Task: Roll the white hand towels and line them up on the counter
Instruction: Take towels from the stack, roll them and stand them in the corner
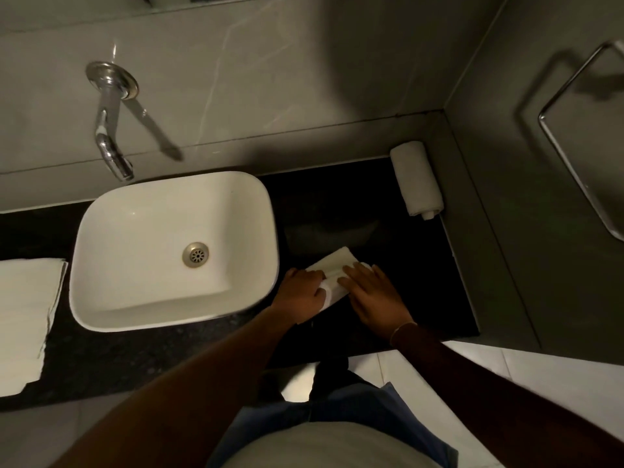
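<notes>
A small white hand towel (332, 265) lies on the black counter (415, 282) to the right of the sink, partly rolled at its near end. My left hand (300, 292) grips the rolled end with curled fingers. My right hand (371, 295) lies flat on the roll beside it. One finished rolled towel (416, 180) rests at the back right corner against the wall. A stack of flat white towels (27, 315) sits on the counter left of the sink.
A white rectangular basin (101, 298) stands on the counter with a chrome wall tap (109, 143) above it. A metal towel rail (580, 170) hangs on the right wall. The counter's front edge runs just below my wrists.
</notes>
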